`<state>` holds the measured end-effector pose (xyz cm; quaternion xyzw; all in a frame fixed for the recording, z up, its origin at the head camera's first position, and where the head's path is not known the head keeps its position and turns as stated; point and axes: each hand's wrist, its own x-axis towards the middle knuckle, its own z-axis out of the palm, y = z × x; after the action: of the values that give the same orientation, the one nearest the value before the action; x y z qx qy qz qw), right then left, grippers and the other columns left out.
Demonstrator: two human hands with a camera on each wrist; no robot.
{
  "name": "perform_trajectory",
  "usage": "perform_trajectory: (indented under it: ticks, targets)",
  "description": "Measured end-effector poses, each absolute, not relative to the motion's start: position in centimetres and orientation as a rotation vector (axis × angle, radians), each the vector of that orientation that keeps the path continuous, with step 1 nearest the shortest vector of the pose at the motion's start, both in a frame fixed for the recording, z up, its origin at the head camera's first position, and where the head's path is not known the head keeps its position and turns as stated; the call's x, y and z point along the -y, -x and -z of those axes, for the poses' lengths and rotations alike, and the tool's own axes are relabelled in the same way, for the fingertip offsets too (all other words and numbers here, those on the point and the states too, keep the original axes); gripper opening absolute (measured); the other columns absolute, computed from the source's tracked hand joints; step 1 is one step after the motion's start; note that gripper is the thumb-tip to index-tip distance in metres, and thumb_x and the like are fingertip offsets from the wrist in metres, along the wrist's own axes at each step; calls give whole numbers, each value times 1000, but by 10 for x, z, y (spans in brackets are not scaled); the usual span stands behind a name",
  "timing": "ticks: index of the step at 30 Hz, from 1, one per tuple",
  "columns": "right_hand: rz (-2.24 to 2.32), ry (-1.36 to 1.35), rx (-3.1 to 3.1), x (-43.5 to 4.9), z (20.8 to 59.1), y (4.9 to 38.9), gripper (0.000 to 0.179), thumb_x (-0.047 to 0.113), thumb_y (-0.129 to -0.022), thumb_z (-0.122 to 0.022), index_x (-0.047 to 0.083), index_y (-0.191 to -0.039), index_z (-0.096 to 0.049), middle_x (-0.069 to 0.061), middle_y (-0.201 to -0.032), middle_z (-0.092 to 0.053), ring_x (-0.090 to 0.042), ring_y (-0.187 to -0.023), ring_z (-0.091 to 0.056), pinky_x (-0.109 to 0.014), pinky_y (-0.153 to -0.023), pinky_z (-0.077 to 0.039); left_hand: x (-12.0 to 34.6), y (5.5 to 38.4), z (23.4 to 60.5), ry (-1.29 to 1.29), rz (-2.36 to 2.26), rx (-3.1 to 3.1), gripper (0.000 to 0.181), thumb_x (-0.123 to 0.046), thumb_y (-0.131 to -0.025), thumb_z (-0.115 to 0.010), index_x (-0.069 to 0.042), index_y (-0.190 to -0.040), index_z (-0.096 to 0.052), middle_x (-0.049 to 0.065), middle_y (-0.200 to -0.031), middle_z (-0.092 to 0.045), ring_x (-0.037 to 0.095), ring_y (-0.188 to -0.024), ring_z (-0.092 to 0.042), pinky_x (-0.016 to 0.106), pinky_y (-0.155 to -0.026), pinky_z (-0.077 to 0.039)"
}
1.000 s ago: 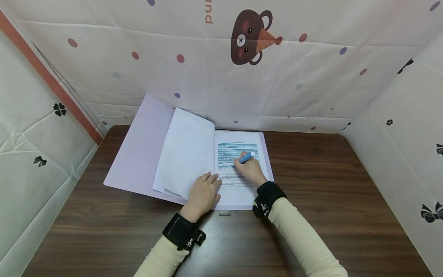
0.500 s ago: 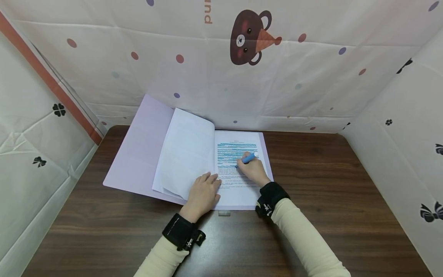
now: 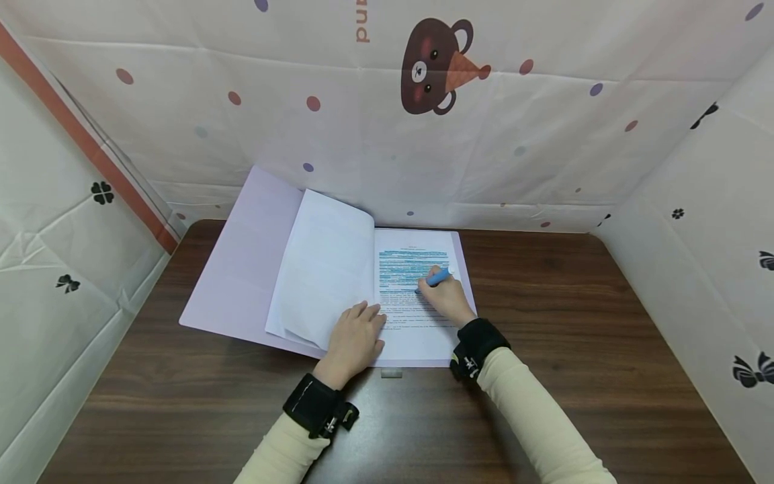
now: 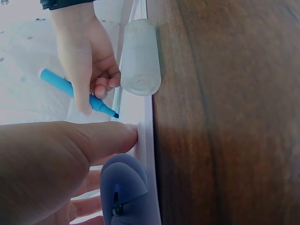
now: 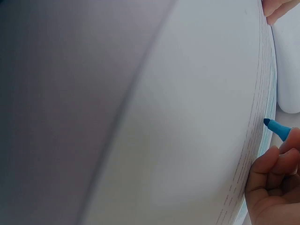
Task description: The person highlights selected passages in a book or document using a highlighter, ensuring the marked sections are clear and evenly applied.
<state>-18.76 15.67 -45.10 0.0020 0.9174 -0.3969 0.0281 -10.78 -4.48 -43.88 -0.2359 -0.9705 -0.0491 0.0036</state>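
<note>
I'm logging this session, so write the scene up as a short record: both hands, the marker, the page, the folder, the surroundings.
Left hand: rests on the papers near the fold
Right hand: holds the blue marker
Marker tip: uncapped, at the printed lines; contact unclear
Printed page: upper lines highlighted blue, lower ones apparently unmarked
Turned sheets: blank side up, left of the page
Folder: lilac, open, under the papers
Table: dark wood grain
Backdrop: white, printed with dots and a bear
</note>
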Motion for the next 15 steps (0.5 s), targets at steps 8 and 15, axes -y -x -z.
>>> perform_trajectory:
  ticks: [8, 15]
  targets:
    - [1234, 5, -2828, -161, 450, 187, 32, 24, -90, -52, 11, -69, -32, 2, -59, -26, -12, -51, -25, -24, -48, -23, 45, 107, 438, 736, 150, 3047, 46, -31, -81, -67, -13, -123, -59, 8, -133, -52, 29, -127, -42, 42, -105, -34]
    - [1236, 0, -2818, -165, 449, 185, 30, 24, -90, -51, 11, -70, -34, 1, -60, -29, -13, -52, -28, -24, -47, -22, 45, 107, 437, 737, 162, 3039, 46, -31, -81, -67, -13, -122, -60, 9, -133, -52, 30, -127, -42, 42, -104, -34]
